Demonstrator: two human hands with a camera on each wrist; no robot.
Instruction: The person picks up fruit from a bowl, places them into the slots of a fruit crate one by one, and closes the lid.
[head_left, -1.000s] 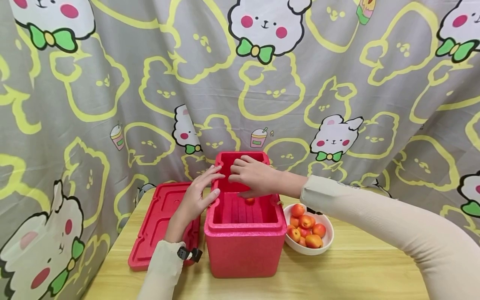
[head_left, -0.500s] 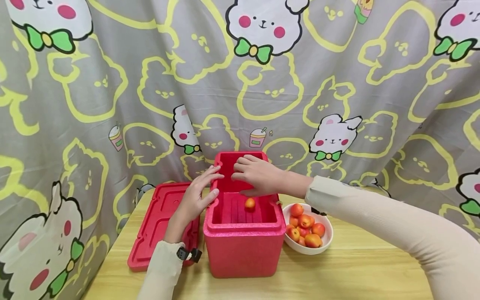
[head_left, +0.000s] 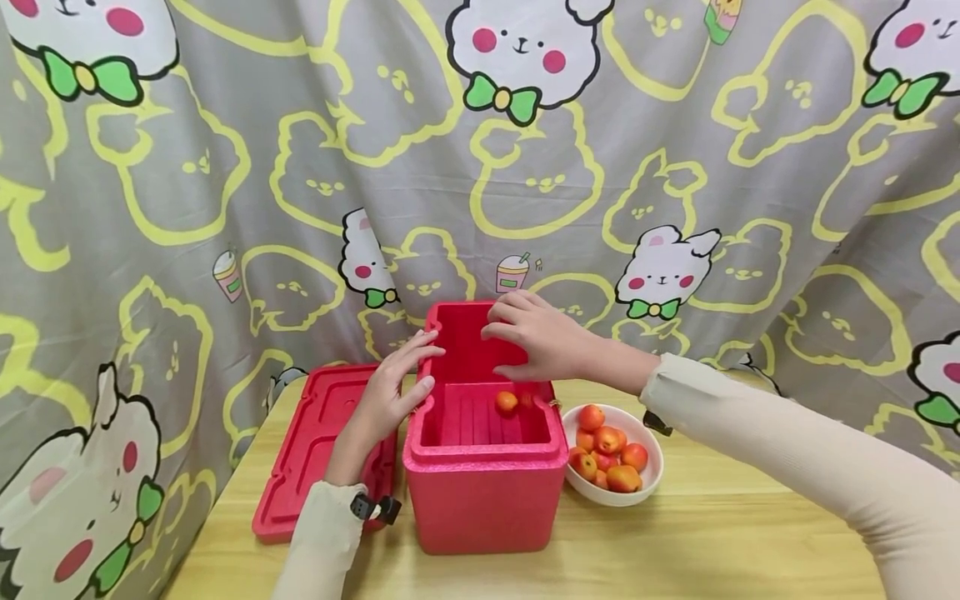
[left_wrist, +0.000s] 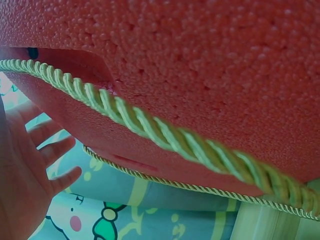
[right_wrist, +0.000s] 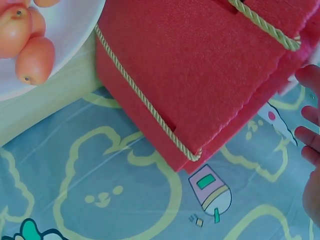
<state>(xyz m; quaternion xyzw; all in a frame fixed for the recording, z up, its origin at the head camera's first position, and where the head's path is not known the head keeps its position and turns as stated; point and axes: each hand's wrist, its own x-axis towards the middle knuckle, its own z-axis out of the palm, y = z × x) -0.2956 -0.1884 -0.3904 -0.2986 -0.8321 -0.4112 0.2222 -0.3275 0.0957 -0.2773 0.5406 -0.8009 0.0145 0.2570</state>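
A red foam box [head_left: 486, 508] stands uncovered on the table. Inside it, toward the right, lies an orange-red apricot [head_left: 507, 403]. My left hand [head_left: 390, 387] rests at the box's left rim with its fingers extended; in the left wrist view its fingers are spread beside the wall. Above the right side of the box is my right hand [head_left: 543, 337], thumb and fingers apart and nothing between them. A white bowl [head_left: 651, 475] to the right holds several more apricots [head_left: 609, 440].
The red foam lid [head_left: 288, 492] lies on the wooden table [head_left: 720, 517] left of the box. Twisted gold rope [left_wrist: 165, 132] runs along the box's sides. A grey patterned curtain [head_left: 420, 150] hangs behind.
My right hand has drawn up and right, from over the middle of the box toward its right rim. The apricot came into view beneath it and shifted slightly right. My left hand stayed put.
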